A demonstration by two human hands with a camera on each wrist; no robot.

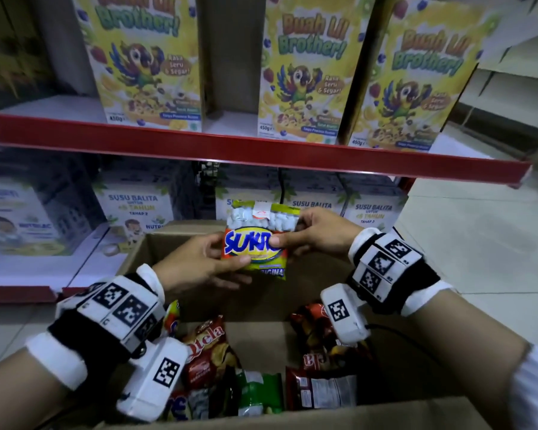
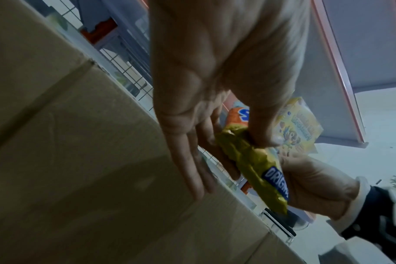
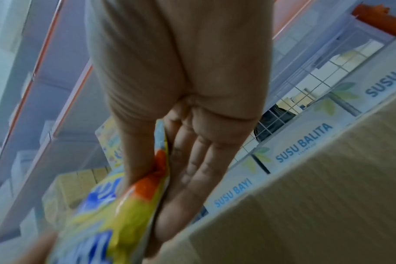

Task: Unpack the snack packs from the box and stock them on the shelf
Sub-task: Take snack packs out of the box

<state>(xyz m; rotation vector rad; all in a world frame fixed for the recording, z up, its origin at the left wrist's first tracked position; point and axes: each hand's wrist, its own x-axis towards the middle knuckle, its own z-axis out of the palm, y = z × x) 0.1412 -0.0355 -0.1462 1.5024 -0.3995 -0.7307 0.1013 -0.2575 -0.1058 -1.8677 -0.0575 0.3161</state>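
A yellow and red "Sukro" snack pack [image 1: 259, 238] hangs above the open cardboard box [image 1: 308, 414], held by both hands. My left hand [image 1: 199, 265] pinches its lower left side between thumb and fingers, and its crinkled bottom edge [image 2: 255, 160] shows in the left wrist view. My right hand [image 1: 311, 234] pinches its right edge, thumb on the front and fingers behind the pack [image 3: 129, 205]. More snack packs lie inside the box, among them a red "Qtela" bag [image 1: 210, 346], a green pack [image 1: 260, 392] and a dark red one [image 1: 320, 389].
The red-edged shelf [image 1: 261, 150] above carries yellow cereal boxes [image 1: 305, 72] with gaps between them. The lower shelf holds white "Susu Balita" boxes [image 1: 137, 206] right behind the cardboard box. Tiled floor [image 1: 479, 237] lies to the right.
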